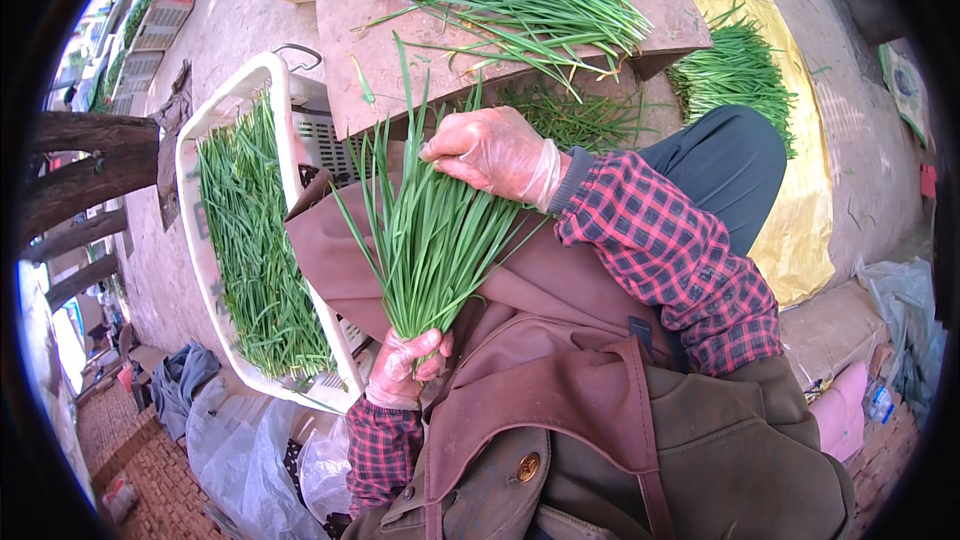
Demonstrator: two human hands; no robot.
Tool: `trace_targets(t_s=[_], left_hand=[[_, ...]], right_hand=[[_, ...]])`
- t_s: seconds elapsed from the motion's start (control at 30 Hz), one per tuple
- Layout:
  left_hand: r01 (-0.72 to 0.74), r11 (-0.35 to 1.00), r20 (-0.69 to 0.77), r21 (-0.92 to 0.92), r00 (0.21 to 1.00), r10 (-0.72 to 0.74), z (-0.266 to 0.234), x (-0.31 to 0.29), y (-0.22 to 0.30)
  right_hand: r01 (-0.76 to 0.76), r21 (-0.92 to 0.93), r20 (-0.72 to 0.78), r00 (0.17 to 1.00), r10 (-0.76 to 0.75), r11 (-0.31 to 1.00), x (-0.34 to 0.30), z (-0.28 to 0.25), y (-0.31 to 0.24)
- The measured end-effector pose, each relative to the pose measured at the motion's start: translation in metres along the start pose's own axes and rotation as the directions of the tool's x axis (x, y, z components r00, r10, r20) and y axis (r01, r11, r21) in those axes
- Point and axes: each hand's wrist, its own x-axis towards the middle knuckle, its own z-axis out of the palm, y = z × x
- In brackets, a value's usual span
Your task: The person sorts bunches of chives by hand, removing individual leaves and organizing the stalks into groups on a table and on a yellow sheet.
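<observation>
My left hand, in a thin clear glove, is closed round the base of a bunch of garlic chives. The long green leaves fan upward over my lap. My right hand, gloved the same way, lies over the upper right of the bunch. Its fingers are curled together in a pinch among the leaves; just which leaves they grip is hidden. A brown apron spreads beneath the bunch across my knees.
At left stands a white plastic crate filled with chives. Ahead, a low board bears a loose pile of chives. More chives lie on a yellow sheet at right. Plastic bags lie lower left.
</observation>
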Motion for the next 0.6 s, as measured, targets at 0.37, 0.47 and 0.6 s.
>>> trace_targets(t_s=[0.37,0.47,0.6], left_hand=[[-0.007,1.000,-0.028,0.005,1.000,0.007,0.006,-0.002,0.001],[-0.005,1.000,-0.037,0.014,0.999,0.006,0.007,-0.002,0.002],[-0.012,0.999,-0.028,0.036,1.000,0.013,0.007,-0.001,0.003]], right_hand=[[-0.412,0.478,0.029,0.890,0.455,0.776,0.003,-0.039,0.000],[-0.274,0.508,-0.001,0.948,0.319,0.817,0.004,-0.044,-0.014],[-0.235,0.506,0.099,0.972,0.214,0.830,0.001,-0.041,-0.023]])
